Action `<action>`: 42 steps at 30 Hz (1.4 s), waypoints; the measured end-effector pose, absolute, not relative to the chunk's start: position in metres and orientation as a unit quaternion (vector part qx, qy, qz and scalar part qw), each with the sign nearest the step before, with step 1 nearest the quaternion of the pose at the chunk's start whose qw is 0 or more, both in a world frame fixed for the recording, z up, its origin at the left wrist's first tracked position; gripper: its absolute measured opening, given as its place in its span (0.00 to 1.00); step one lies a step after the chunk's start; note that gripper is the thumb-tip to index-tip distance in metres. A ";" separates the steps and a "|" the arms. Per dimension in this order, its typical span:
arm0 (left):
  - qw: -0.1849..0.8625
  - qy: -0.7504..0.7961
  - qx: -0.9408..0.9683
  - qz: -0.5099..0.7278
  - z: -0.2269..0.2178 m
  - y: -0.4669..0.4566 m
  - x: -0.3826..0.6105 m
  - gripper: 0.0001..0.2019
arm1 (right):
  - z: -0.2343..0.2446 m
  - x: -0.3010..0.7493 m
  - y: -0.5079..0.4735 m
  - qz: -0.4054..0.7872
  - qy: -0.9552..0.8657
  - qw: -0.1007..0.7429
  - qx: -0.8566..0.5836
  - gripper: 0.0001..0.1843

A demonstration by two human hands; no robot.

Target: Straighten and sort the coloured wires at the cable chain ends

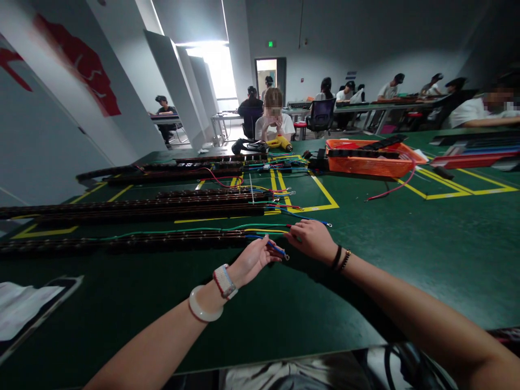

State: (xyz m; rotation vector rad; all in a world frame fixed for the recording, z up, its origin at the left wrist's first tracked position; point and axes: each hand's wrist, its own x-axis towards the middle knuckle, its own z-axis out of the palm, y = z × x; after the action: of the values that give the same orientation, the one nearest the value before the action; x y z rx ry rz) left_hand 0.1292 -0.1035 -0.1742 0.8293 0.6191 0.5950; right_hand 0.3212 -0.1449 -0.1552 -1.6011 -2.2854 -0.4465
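Observation:
A long dark wire harness (162,238) lies across the green table, with coloured wires coming out of its right end. My left hand (252,261) is closed on a blue wire (276,248) that ends in a metal ring terminal (286,257). My right hand (312,238) is closed at the ends of a yellow wire (264,231) and a green wire (239,225). Its fingertips hide how those ends are gripped. Just beyond, another blue wire (309,218) with a ring terminal rests on the table.
More dark harnesses (122,208) lie side by side behind. An orange basket (365,165) holds dark parts at the back right. A yellow heat gun (280,142) lies at the far edge, before a seated person (274,122). Yellow tape (320,189) marks the green table (406,244).

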 end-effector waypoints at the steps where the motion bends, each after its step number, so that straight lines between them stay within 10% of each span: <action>1: 0.827 0.295 0.391 0.277 -0.174 -0.104 0.129 0.12 | -0.157 0.323 -0.143 -0.145 -0.800 0.143 -0.564 0.18; 12: 0.836 0.290 0.377 0.272 -0.172 -0.104 0.129 0.14 | -0.172 0.323 -0.135 -0.084 -0.814 0.064 -0.571 0.19; 23: 0.850 0.259 0.362 0.280 -0.179 -0.100 0.130 0.13 | -0.150 0.315 -0.160 -0.232 -0.906 0.182 -0.303 0.24; 34: 0.843 0.230 0.447 0.190 -0.168 -0.106 0.129 0.20 | -0.158 0.314 -0.154 -0.169 -0.840 0.230 -0.462 0.18; 42: 0.745 0.242 0.609 0.120 -0.164 -0.111 0.129 0.24 | -0.162 0.314 -0.149 -0.068 -0.892 0.101 -0.435 0.12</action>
State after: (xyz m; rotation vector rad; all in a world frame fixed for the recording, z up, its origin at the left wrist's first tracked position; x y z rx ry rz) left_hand 0.1286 -0.1113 -0.1637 1.3342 0.5293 0.2628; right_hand 0.3144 -0.1491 -0.1616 -1.2847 -2.6358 -0.2010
